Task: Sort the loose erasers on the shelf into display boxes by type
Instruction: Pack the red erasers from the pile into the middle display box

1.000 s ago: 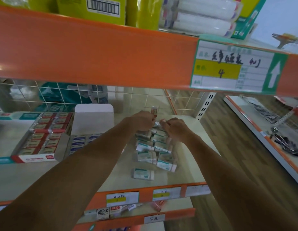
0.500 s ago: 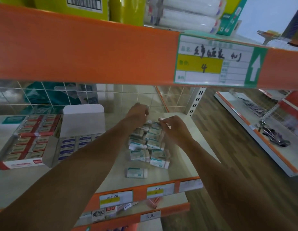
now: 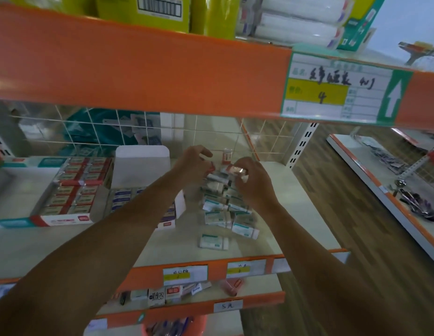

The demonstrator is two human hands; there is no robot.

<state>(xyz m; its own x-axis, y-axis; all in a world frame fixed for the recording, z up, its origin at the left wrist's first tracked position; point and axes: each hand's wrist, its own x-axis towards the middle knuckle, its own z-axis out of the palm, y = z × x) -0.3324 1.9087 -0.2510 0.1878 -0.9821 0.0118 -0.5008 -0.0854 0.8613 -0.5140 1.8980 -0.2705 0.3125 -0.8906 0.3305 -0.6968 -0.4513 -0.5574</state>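
I see dim, bluish light under the broad orange metal shelf front (image 3: pixel 138 64), which bows near the edges. Brightness comes from upper right. The heap of small teal-and-white wrapped erasers (image 3: pixel 225 209) looks soft, smeared.

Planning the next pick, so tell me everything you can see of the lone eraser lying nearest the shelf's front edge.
The lone eraser is a small rectangular block in a white sleeve with a teal band, glossy as if wrapped. It lies flat on the shelf, long side roughly along the front edge, just ahead of the loose pile and apart from it. Only the shelf touches it; the left hand and right hand are farther back, over the pile.
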